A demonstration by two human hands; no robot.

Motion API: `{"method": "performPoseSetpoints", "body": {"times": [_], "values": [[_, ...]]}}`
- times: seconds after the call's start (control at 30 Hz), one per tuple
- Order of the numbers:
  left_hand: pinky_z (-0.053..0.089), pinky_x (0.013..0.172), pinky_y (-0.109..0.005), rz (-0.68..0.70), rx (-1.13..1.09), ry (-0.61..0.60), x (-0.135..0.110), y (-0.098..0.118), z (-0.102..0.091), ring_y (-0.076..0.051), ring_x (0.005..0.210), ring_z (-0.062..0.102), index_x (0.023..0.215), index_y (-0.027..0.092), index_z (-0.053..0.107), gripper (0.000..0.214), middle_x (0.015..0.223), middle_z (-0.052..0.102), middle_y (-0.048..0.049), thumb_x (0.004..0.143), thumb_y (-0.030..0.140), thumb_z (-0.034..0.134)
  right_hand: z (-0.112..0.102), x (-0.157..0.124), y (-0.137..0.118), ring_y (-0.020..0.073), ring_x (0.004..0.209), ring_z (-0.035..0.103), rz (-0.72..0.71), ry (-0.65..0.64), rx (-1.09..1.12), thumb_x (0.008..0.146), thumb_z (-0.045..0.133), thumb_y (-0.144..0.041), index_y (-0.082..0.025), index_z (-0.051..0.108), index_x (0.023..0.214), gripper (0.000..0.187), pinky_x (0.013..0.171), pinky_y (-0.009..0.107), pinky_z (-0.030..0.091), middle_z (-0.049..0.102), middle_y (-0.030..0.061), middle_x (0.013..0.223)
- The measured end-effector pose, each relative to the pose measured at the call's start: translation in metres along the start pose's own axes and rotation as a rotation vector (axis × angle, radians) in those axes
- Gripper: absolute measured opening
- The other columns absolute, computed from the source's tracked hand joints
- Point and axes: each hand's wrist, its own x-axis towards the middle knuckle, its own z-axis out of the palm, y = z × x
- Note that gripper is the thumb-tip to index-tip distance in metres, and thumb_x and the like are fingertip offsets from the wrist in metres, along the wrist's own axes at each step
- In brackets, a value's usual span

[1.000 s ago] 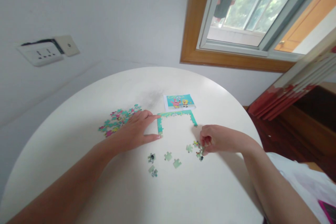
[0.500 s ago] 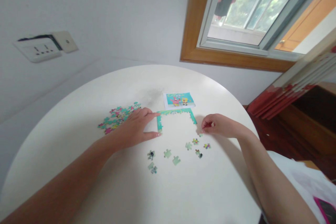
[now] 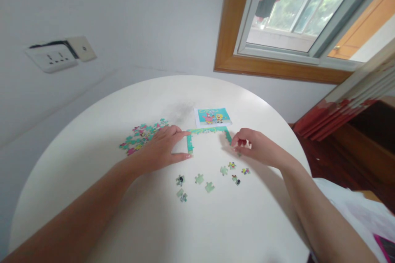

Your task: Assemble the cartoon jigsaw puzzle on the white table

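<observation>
A partly joined turquoise jigsaw puzzle border [image 3: 206,130] lies on the white table, with a left side, a top and a short right side. My left hand [image 3: 165,144] is spread at its left side, forefinger on the upper corner and thumb at the lower end. At the lower end of the right side, my right hand [image 3: 254,146] has thumb and forefinger pinched at a small puzzle piece [image 3: 239,154], mostly hidden by the fingers. Several loose pieces lie nearer me, among them a pale green piece [image 3: 210,187] and a dark-patterned piece [image 3: 180,179].
A heap of mixed puzzle pieces [image 3: 138,135] lies left of the border, partly behind my left hand. Beyond the border is a picture card [image 3: 212,117] with cartoon figures. The round white table [image 3: 197,230] meets a wall with a socket [image 3: 55,57] and a window [image 3: 286,12].
My right hand has moved slightly left and away from me, up to the end of the border's right side. My left hand stays at the left side. The view has shifted slightly.
</observation>
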Motion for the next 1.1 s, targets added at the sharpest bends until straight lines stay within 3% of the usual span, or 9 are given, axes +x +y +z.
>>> {"method": "performPoseSetpoints", "body": {"times": [0.17,0.37,0.67,0.9,1.1], "values": [[0.034,0.099,-0.039,0.000,0.000,0.006,0.000,0.001,-0.002,-0.026,0.109,0.047,0.128,0.022,0.049,0.057,0.114,0.052,-0.0081,0.082,0.055,0.055,0.020,-0.007,-0.041,0.0135,0.078,0.057,-0.307,-0.209,0.034,0.085,0.060,-0.026,-0.020,0.070,0.090,0.013,0.073,0.026,0.042,0.061,0.0036,0.085],[0.035,0.098,-0.038,-0.009,0.017,-0.005,0.001,0.004,-0.003,-0.026,0.107,0.047,0.126,0.018,0.051,0.058,0.112,0.052,-0.0086,0.081,0.053,0.057,0.045,-0.009,-0.055,0.0202,0.083,0.054,-0.269,-0.211,-0.262,0.077,0.065,-0.057,-0.019,0.069,0.079,0.038,0.074,0.033,0.033,0.061,0.0040,0.081],[0.035,0.098,-0.036,0.002,0.036,-0.005,0.000,0.001,-0.001,-0.025,0.108,0.047,0.128,0.019,0.049,0.057,0.113,0.051,-0.0078,0.082,0.052,0.057,0.047,-0.008,-0.056,0.0192,0.088,0.055,-0.260,-0.213,-0.248,0.080,0.064,-0.025,-0.020,0.067,0.092,0.014,0.074,0.031,0.034,0.062,0.0044,0.090],[0.035,0.098,-0.036,-0.008,0.017,0.007,0.000,0.002,-0.002,-0.025,0.108,0.048,0.127,0.021,0.050,0.055,0.112,0.052,-0.0067,0.081,0.051,0.057,0.045,-0.002,-0.045,0.0177,0.090,0.056,-0.331,-0.191,-0.088,0.077,0.066,-0.025,-0.020,0.066,0.094,0.018,0.082,0.032,0.037,0.062,0.0038,0.094],[0.036,0.098,-0.037,0.002,0.029,-0.001,0.000,-0.001,-0.001,-0.026,0.109,0.048,0.128,0.022,0.049,0.056,0.112,0.053,-0.0068,0.081,0.051,0.056,0.043,0.002,-0.038,0.0192,0.091,0.056,-0.333,-0.130,-0.144,0.075,0.066,-0.024,-0.020,0.066,0.096,0.021,0.083,0.033,0.036,0.062,0.0053,0.096]]}}
